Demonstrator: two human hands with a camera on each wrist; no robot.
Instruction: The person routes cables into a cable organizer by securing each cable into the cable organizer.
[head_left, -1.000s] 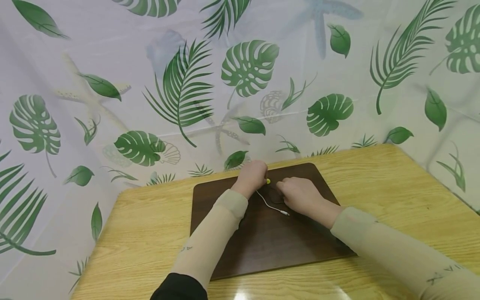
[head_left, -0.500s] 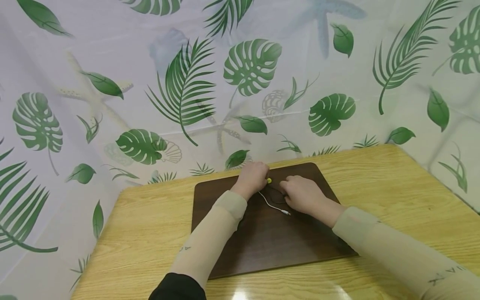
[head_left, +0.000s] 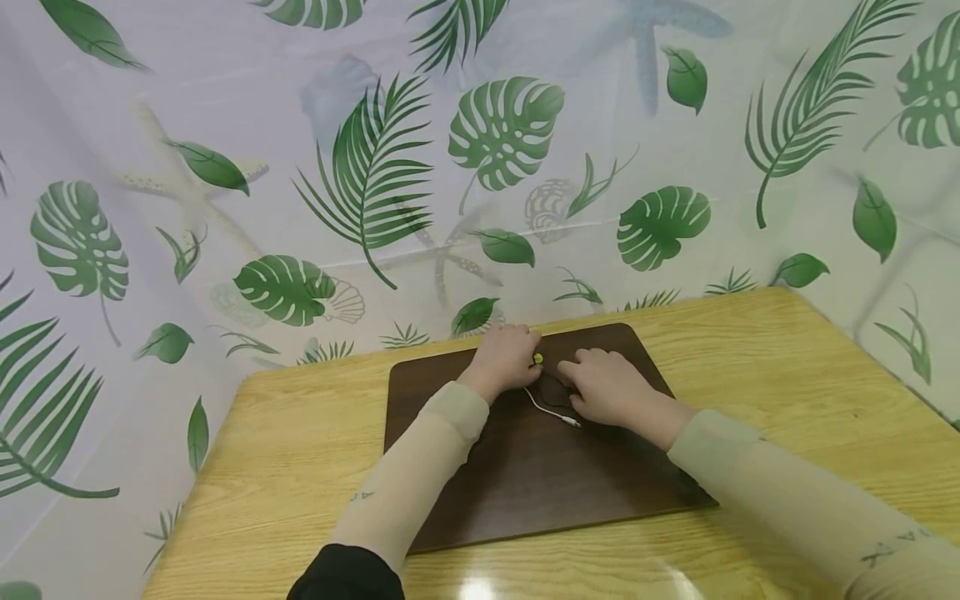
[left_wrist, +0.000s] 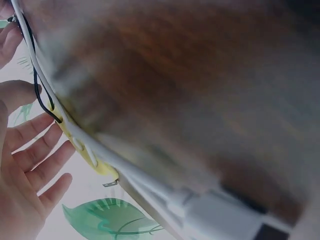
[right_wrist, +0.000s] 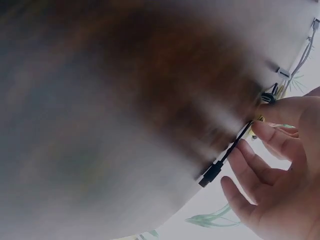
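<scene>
My left hand [head_left: 506,360] is over the back of the dark brown board [head_left: 540,492]. In the left wrist view its fingers are loosely extended, with the tips at a yellow strip-like piece [left_wrist: 92,159] and the thumb apart from them beside a black cable [left_wrist: 36,82]. A white cable [left_wrist: 100,140] runs past to a white plug [left_wrist: 220,215] close to the camera. To the right, my right hand [head_left: 606,385] pinches the black cable [right_wrist: 240,137] between thumb and index finger; the cable's black USB plug [right_wrist: 211,174] hangs free of the fingers.
The board lies on a light wood table [head_left: 300,450]. Behind it hangs a white cloth [head_left: 570,50] printed with green leaves. A white connector [head_left: 572,422] on the white cable lies on the board between the forearms.
My left fingers have loosened and spread beside the yellow piece. My right hand has shifted slightly, its fingers less bunched. The white cable stays on the board with less of it showing.
</scene>
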